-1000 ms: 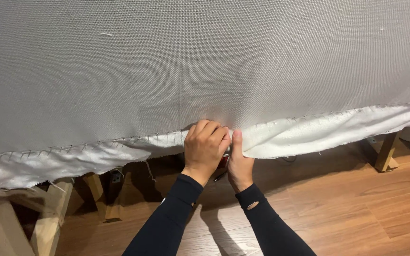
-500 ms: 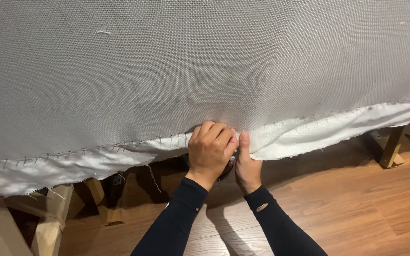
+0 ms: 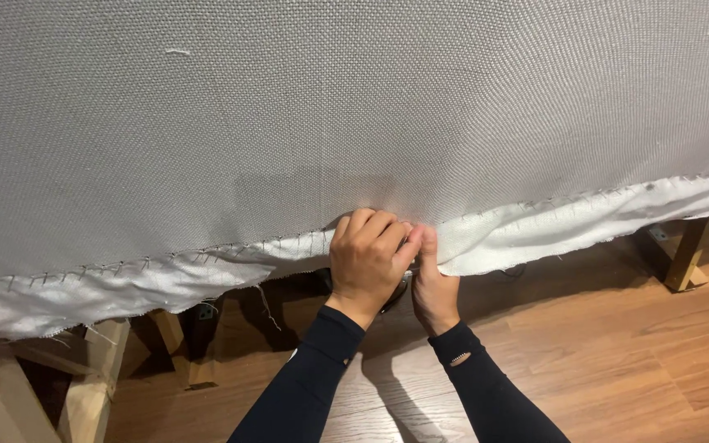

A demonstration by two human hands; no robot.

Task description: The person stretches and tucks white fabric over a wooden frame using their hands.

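Low at centre frame, left hand [image 3: 367,258] and right hand [image 3: 434,279] have fingers pinched shut on the white fabric edge [image 3: 166,283] — soft, floppy cloth, best gripped along the stapled hem.

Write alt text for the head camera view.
Two hands, the left hand and right hand, grip the stapled lower edge of a grey woven fabric panel, where white lining hangs loose. Wooden legs and a wood floor lie beneath.
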